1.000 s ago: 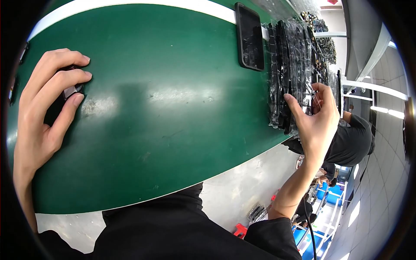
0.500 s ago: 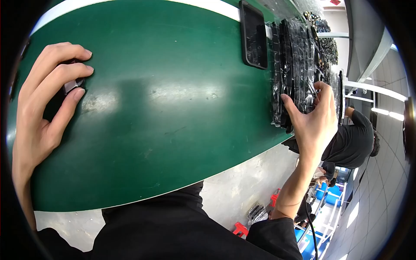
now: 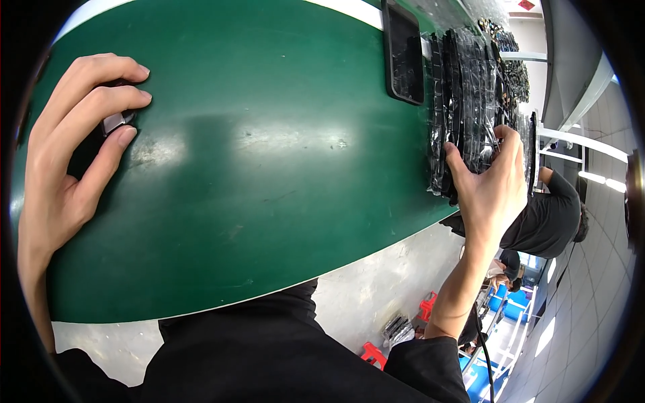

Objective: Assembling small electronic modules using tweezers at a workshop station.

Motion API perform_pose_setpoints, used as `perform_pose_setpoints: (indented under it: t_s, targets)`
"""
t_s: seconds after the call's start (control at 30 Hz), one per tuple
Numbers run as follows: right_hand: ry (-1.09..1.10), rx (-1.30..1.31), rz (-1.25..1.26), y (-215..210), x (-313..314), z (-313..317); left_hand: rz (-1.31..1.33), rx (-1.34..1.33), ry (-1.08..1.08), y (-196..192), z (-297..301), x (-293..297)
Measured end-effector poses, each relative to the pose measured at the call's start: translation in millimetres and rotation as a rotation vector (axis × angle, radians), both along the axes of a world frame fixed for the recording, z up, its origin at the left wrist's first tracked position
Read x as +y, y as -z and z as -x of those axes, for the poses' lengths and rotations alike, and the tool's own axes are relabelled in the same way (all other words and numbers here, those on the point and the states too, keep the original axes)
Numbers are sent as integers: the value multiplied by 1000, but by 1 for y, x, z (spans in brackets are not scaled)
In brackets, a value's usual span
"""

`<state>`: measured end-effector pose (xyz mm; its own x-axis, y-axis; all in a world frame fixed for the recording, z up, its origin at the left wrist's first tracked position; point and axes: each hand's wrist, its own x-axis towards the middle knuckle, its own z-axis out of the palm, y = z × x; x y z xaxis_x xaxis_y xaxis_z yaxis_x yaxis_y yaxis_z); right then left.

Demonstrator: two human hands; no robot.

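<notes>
My left hand (image 3: 64,154) is at the left end of the green table (image 3: 269,221), with its fingers curled round a dark thing with a small silvery face (image 3: 113,123). Most of that thing is hidden behind the fingers and palm, so its kind cannot be made out. At the right, my right hand (image 3: 494,191) grips the near end of a row of black, flat packs in clear plastic wrap (image 3: 463,87). The thumb lies on the row's left part and the fingers reach over its right part.
A black phone (image 3: 404,57) lies left of the packs' far end. More dark parts (image 3: 514,67) are heaped beyond. A person in black (image 3: 547,218) is off to the right. Red stools (image 3: 373,354) and a bundle of packs (image 3: 398,330) are on the grey floor (image 3: 376,275).
The view has shifted slightly, so the phone and packs sit a little further right. Both hands keep nearly the same place and grip.
</notes>
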<state>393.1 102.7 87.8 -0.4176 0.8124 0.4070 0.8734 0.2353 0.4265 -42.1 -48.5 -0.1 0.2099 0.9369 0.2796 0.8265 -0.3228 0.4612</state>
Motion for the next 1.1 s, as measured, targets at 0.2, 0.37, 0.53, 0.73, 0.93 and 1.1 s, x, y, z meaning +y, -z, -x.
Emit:
perform_pose_setpoints:
  t_s: [0.2, 0.37, 0.53, 0.73, 0.93, 1.1]
  targets:
    - [-13, -59, -21, 2, 0, -2, 27, 27, 6, -2, 0, -1]
    - [-21, -63, -1, 2, 0, -2, 24, 58, 22, -1, 3, -1]
    - [-27, -88, -39, 5, -2, 1, 31, 54, 27, 0, 7, -1]
    - [-21, -26, 36, -2, -4, -1, 31, 65, 31, 1, 9, -1]
    - [8, -41, 7, 3, -4, 2, 29, 84, 34, -2, 7, -2]
    - [22, -127, -32, 6, -3, -1, 20, 57, 45, 3, 5, -1]
